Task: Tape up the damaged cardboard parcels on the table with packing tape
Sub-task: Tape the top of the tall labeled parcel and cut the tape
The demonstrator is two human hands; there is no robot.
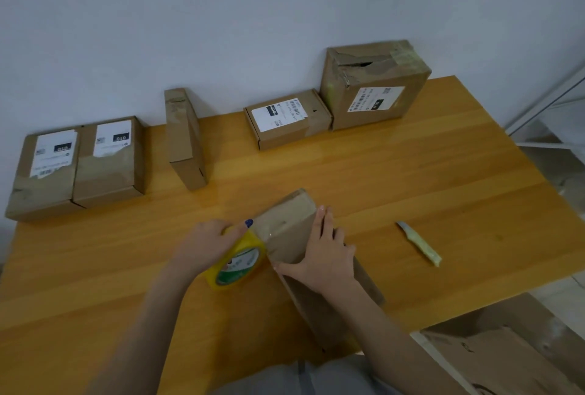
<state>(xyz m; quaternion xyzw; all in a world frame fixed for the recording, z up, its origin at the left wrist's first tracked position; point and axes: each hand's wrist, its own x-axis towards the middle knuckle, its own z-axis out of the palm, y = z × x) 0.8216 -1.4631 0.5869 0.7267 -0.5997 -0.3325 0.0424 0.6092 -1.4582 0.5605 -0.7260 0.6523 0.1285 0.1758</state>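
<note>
A long flat cardboard parcel (289, 220) lies at the near middle of the wooden table (411, 179), its far end pointing away from me. My left hand (209, 245) grips a yellow roll of packing tape (237, 264) pressed against the parcel's left side, and a clear strip runs from the roll onto the cardboard. My right hand (326, 255) rests flat on top of the parcel with straight fingers, thumb spread toward the tape.
Several other parcels stand along the back wall: two labelled boxes (79, 163) at left, a slim box on edge (183, 138), a small labelled box (285, 119) and a large torn box (376, 84). A pale-handled knife (419, 244) lies right of my hands. Cardboard (493, 359) sits below the table's right edge.
</note>
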